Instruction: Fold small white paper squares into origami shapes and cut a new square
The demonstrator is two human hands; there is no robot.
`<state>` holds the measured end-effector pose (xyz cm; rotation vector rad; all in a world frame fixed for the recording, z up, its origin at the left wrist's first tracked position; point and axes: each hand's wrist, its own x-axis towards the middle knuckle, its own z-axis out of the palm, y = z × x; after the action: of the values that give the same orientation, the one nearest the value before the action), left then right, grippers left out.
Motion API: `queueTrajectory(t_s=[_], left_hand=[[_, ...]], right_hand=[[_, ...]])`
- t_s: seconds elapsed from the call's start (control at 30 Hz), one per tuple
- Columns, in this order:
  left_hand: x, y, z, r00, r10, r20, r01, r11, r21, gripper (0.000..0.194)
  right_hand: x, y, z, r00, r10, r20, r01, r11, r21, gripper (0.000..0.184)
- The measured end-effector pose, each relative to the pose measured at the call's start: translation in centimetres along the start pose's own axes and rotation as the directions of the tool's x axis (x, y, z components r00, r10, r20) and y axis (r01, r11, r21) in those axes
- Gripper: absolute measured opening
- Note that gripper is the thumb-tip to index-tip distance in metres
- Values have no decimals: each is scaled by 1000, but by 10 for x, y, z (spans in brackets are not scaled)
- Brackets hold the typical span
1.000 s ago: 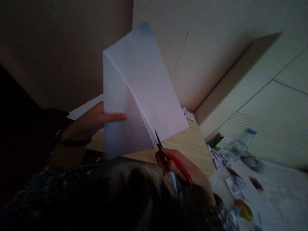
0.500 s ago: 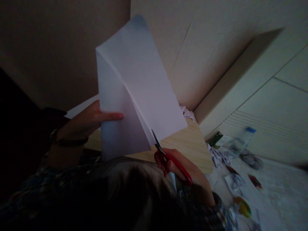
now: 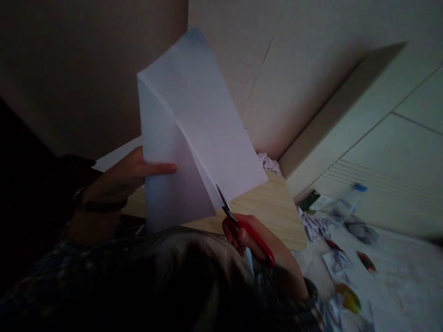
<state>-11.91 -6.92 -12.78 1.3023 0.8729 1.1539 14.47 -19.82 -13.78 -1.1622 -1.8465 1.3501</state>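
Note:
A large white sheet of paper (image 3: pixel 207 115) is held up in front of me, with a long curved crease or edge running down its middle. My left hand (image 3: pixel 138 170) pinches its left side, thumb on the near face and fingers hidden behind. Red-handled scissors (image 3: pixel 254 242) are gripped in my right hand (image 3: pixel 263 235). Their dark blades point up and left, at the lower edge of the paper where the crease ends. How far the blades are parted is hard to make out.
Under the paper is a light wooden table (image 3: pixel 277 216). Folded white paper pieces (image 3: pixel 269 163) lie at its far corner, against the wall. Right of the table are crumpled papers (image 3: pixel 313 226), a clear bottle with a blue cap (image 3: pixel 360 187) and a yellow-green object (image 3: pixel 349 297).
The top of the paper has dipped slightly. The scissors and both hands are almost where they were, with the same holds.

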Motion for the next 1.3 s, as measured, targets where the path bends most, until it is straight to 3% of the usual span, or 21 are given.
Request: queueTrajectory(t_s=[0.43, 0.9, 1.03, 1.3], left_hand=[[2, -6, 0, 997, -66, 35, 67, 997, -30, 52], [2, -8, 2, 994, -74, 75, 79, 995, -63, 49], [6, -7, 1, 996, -34, 86, 41, 996, -85, 50], [31, 25, -1, 983, 182, -5, -180, 968, -174, 17]], right_hand=[[-2, -1, 5, 997, 47, -54, -41, 993, 109, 65], [-1, 7, 4, 995, 66, -73, -57, 991, 120, 66], [-3, 10, 0, 995, 77, -59, -73, 995, 72, 69], [-6, 13, -4, 983, 126, -130, -137, 988, -76, 67]])
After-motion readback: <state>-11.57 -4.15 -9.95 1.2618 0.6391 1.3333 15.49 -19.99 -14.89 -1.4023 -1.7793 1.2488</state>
